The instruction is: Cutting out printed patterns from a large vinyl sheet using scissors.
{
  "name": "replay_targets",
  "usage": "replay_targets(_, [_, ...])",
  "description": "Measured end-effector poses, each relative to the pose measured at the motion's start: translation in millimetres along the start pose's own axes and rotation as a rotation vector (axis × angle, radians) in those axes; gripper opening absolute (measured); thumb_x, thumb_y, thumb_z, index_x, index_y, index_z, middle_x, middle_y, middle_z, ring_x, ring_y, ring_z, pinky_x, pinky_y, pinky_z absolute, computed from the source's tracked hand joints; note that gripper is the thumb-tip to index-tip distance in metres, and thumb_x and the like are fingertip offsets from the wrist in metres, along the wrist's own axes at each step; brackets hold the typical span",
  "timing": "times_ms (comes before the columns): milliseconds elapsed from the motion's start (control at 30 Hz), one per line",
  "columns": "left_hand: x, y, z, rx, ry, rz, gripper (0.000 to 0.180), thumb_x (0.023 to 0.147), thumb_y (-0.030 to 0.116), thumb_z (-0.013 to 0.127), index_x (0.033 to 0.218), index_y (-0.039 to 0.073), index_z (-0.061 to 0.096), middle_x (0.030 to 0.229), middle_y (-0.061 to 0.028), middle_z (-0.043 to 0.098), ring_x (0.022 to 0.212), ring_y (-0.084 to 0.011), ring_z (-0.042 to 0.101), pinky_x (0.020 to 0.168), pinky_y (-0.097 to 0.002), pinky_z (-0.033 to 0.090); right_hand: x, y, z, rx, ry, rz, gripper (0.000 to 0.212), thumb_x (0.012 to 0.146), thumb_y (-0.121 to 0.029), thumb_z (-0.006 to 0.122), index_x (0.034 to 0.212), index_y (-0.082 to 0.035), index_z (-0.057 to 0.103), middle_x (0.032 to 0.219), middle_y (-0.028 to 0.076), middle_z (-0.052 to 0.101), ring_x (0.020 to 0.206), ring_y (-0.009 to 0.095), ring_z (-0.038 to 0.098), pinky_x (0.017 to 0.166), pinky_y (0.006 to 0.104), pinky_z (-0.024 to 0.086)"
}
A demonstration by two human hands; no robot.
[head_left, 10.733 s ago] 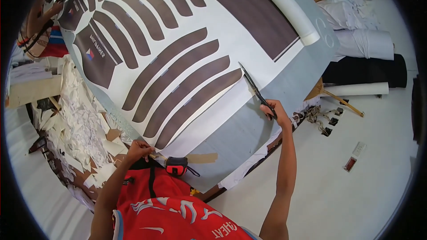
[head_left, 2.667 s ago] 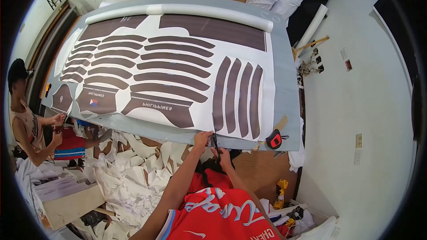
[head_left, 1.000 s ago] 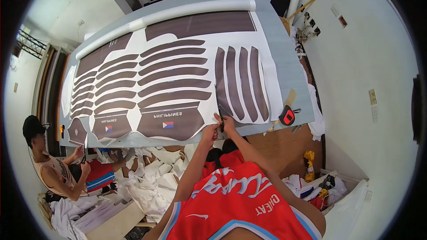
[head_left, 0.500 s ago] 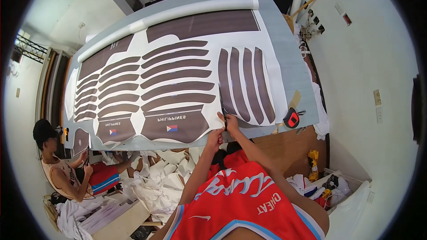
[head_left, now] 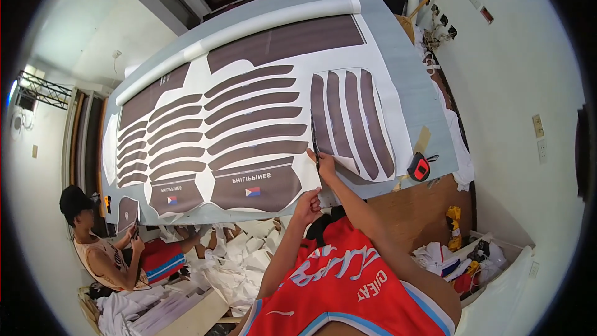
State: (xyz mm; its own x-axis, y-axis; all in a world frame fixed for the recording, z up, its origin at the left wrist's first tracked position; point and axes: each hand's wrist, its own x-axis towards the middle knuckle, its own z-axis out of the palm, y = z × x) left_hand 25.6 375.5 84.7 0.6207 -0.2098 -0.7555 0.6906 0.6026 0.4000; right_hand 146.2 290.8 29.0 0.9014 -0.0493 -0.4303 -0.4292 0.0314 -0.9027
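Note:
A large white sheet (head_left: pixel 267 73) printed with dark brown panels and curved strips lies over the table. My right hand (head_left: pixel 324 163) is closed on dark scissors (head_left: pixel 314 137), whose blades point away from me along the gap left of several upright strips (head_left: pixel 336 115). The near left corner of that strip section is lifted and folded over beside my right hand. Nearer to me, my left hand (head_left: pixel 307 205) pinches the sheet's front edge, just right of a large panel with a small flag (head_left: pixel 252 191).
A red and black tape measure (head_left: pixel 418 167) lies on the blue-grey table (head_left: pixel 429 118). The sheet's rolled end (head_left: pixel 249 22) runs along the far side. At left a seated person (head_left: pixel 106 252) in a black cap holds scissors and a cut piece. White scraps (head_left: pixel 242 261) cover the floor.
My right hand and the scissors have moved farther up the gap, away from my left hand. The strip section's near corner has folded up. The view has shifted slightly.

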Motion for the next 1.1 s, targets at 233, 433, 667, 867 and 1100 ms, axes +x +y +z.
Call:
replay_targets(233, [-3, 5, -2, -0.019, -0.017, -0.016, 0.015, 0.090, 0.024, 0.063, 0.094, 0.010, 0.058, 0.056, 0.0078, 0.031, 0.048, -0.0050, 0.030, 0.045, -0.0215, 0.023, 25, 0, 8, 0.018, -0.011, 0.001, 0.062, 0.075, -0.058, 0.073, 0.051, -0.006, 0.048, 0.050, 0.000, 0.046, 0.049, 0.010, 0.041, 0.049, 0.0332, 0.035])
replay_targets(433, [-6, 6, -4, -0.039, -0.013, -0.012, 0.016, 0.090, 0.023, 0.063, 0.096, 0.009, 0.058, 0.057, 0.0073, 0.032, 0.050, -0.0053, 0.032, 0.046, -0.0214, 0.025, 40, -7, 11, -0.058, -0.044, 0.039, 0.056, 0.077, -0.058, 0.071, 0.054, -0.011, 0.051, 0.055, -0.003, 0.050, 0.051, 0.009, 0.045, 0.050, 0.0288, 0.035])
replay_targets(667, [-13, 10, 1, -0.043, -0.014, -0.002, 0.014, 0.089, 0.022, 0.064, 0.090, 0.009, 0.057, 0.056, 0.0076, 0.033, 0.049, -0.0052, 0.032, 0.046, -0.0212, 0.026, 60, -13, 24, 0.010, 0.026, -0.036, 0.065, 0.075, -0.055, 0.074, 0.047, -0.008, 0.040, 0.048, -0.001, 0.037, 0.048, 0.011, 0.035, 0.048, 0.0372, 0.028])
replay_targets(867, [-13, 9, 1, -0.056, -0.004, 0.001, 0.012, 0.090, 0.020, 0.063, 0.090, 0.009, 0.058, 0.056, 0.0079, 0.033, 0.048, -0.0046, 0.031, 0.045, -0.0213, 0.024, 81, -19, 26, -0.030, 0.051, -0.052, 0.069, 0.074, -0.061, 0.072, 0.047, -0.008, 0.038, 0.048, -0.001, 0.034, 0.049, 0.012, 0.033, 0.049, 0.0369, 0.027])
replay_targets(1100, [-18, 12, -4, -0.045, 0.047, 0.025, 0.015, 0.090, 0.021, 0.063, 0.085, 0.010, 0.055, 0.057, 0.0073, 0.032, 0.048, -0.0050, 0.031, 0.045, -0.0210, 0.025, 91, -41, 36, -0.014, 0.057, -0.004, 0.061, 0.078, -0.057, 0.070, 0.050, -0.016, 0.035, 0.053, -0.006, 0.031, 0.053, 0.008, 0.030, 0.049, 0.0322, 0.021])
